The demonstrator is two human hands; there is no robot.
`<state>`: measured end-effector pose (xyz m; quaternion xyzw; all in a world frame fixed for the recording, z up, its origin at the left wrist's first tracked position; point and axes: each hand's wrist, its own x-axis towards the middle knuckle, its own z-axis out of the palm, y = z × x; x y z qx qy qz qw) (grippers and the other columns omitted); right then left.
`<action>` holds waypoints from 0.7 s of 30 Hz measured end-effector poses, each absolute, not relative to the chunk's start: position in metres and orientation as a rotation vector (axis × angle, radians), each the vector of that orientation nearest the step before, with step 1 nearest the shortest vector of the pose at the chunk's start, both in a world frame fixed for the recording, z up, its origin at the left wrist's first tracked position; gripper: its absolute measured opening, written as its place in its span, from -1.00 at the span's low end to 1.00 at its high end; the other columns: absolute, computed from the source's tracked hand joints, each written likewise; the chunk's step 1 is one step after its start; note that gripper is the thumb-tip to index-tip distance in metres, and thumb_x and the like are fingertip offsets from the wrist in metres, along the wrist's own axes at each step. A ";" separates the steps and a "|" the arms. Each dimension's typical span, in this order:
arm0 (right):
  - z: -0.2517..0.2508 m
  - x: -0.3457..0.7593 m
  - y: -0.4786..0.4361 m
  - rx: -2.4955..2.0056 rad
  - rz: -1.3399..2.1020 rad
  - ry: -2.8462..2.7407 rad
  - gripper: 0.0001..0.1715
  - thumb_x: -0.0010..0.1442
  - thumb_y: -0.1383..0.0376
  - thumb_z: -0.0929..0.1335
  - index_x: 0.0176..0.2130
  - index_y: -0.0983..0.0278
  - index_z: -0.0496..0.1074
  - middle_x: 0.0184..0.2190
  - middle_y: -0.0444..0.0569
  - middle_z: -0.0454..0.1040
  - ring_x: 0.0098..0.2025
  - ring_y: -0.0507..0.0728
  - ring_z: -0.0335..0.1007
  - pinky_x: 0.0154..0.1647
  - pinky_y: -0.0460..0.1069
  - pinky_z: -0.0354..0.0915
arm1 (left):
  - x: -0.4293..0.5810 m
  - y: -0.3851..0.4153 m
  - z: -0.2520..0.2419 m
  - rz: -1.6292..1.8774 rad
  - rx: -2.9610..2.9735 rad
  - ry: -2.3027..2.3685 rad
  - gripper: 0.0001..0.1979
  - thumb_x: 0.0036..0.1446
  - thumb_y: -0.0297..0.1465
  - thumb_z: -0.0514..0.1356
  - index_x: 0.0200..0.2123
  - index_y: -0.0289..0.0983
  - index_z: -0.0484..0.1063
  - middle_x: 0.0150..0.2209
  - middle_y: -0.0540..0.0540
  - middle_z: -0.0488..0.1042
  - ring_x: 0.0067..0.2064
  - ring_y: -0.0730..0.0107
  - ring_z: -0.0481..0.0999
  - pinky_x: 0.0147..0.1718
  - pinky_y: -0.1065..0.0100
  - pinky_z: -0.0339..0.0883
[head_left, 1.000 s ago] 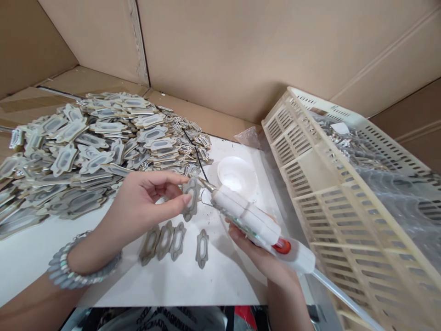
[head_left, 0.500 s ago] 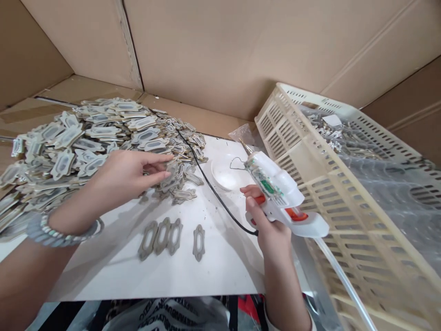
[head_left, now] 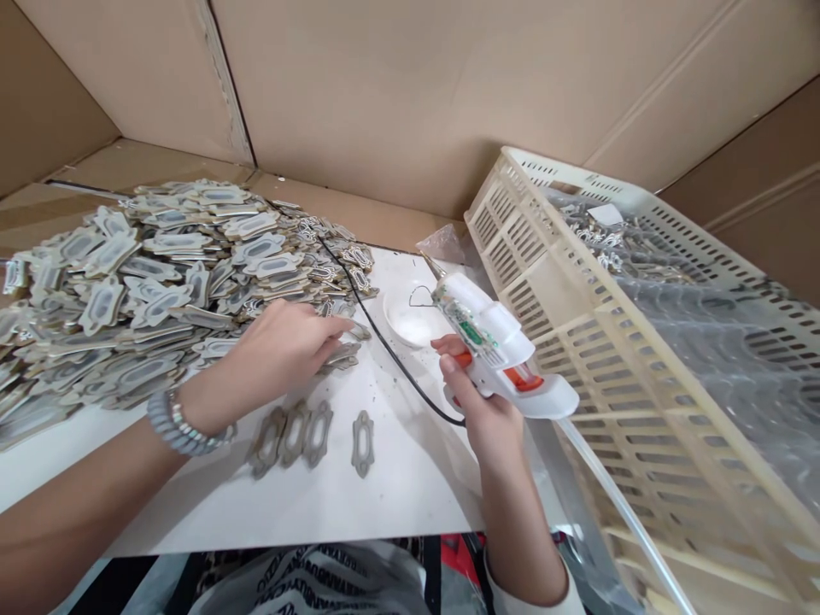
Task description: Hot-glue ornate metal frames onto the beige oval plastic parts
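Left hand [head_left: 295,342] at frame pile [head_left: 154,303], can't tell if gripping, frame row [head_left: 310,436] just nearside of it; right hand [head_left: 483,406] grasps glue gun [head_left: 506,342]; black cord [head_left: 392,354] between the 2 hands could drag frames if tugged.

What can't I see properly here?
All in the head view:
- Left hand: its own back hides most fingers, so I can't tell whether it holds anything.
- Clear stick: far end cut off by the bottom edge.
- Black cord: far end lost among the pile.
- Crate: lower contents hidden by its side.
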<state>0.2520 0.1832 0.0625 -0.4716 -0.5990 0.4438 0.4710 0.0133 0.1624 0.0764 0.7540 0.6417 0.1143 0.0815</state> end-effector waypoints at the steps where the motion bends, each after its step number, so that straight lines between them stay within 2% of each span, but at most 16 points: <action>1: 0.063 0.252 0.183 -1.159 1.098 -1.460 -0.76 0.02 0.09 0.46 -0.37 0.19 0.48 -0.30 -0.04 0.63 -0.22 0.21 0.55 -0.27 0.07 0.49 | 0.012 0.160 0.077 0.339 2.260 1.917 -0.60 0.26 -0.31 -0.03 -0.05 -0.18 0.57 -0.46 -0.09 0.49 -0.32 0.17 0.52 -0.32 0.25 0.26; 3: 0.064 0.252 0.183 -1.197 1.131 -1.454 -0.75 0.01 0.10 0.46 -0.34 0.19 0.51 -0.27 -0.03 0.64 -0.25 0.20 0.55 -0.31 0.06 0.49 | 0.010 0.152 0.077 0.323 2.272 1.876 -0.66 0.24 -0.28 0.03 -0.10 -0.16 0.57 -0.38 -0.13 0.52 -0.28 0.12 0.50 -0.34 0.24 0.24; 6: 0.065 0.252 0.183 -1.232 1.147 -1.446 -0.73 0.00 0.09 0.47 -0.34 0.20 0.53 -0.23 -0.01 0.64 -0.27 0.19 0.53 -0.39 0.03 0.46 | 0.005 0.132 0.073 0.209 2.258 1.735 -0.78 0.07 -0.25 0.24 -0.20 -0.14 0.55 -0.32 -0.11 0.53 -0.29 0.13 0.49 -0.37 0.26 0.23; 11: 0.064 0.252 0.183 -1.207 1.154 -1.426 -0.78 0.00 0.13 0.47 -0.35 0.20 0.53 -0.22 -0.02 0.65 -0.27 0.17 0.53 -0.41 -0.01 0.44 | 0.000 0.097 0.052 0.056 2.285 1.617 -0.37 -0.25 -0.28 0.48 -0.02 -0.13 0.46 -0.25 -0.10 0.51 -0.21 0.04 0.46 -0.26 0.23 0.24; 15: 0.064 0.250 0.182 -1.164 1.155 -1.455 -0.81 0.03 0.14 0.47 -0.35 0.20 0.53 -0.26 -0.05 0.65 -0.29 0.17 0.55 -0.34 0.02 0.48 | 0.002 0.088 0.041 0.109 2.319 1.640 -0.30 -0.20 -0.28 0.49 0.07 -0.13 0.40 -0.14 -0.12 0.51 -0.13 0.03 0.46 -0.15 0.20 0.25; 18: 0.064 0.249 0.181 -1.139 1.139 -1.463 -0.83 0.04 0.17 0.47 -0.34 0.19 0.54 -0.28 -0.06 0.66 -0.28 0.18 0.57 -0.27 0.04 0.49 | 0.003 0.090 0.040 0.150 2.289 1.641 -0.38 -0.11 -0.29 0.44 0.06 -0.13 0.40 -0.14 -0.11 0.51 -0.11 0.08 0.46 -0.13 0.23 0.26; 21: 0.063 0.249 0.181 -1.119 1.138 -1.462 -0.83 0.05 0.18 0.47 -0.31 0.18 0.53 -0.27 -0.06 0.65 -0.23 0.19 0.58 -0.23 0.05 0.48 | 0.003 0.096 0.041 0.209 2.242 1.602 -0.45 -0.11 -0.32 0.42 0.01 -0.14 0.43 -0.18 -0.08 0.50 -0.14 0.11 0.47 -0.16 0.25 0.27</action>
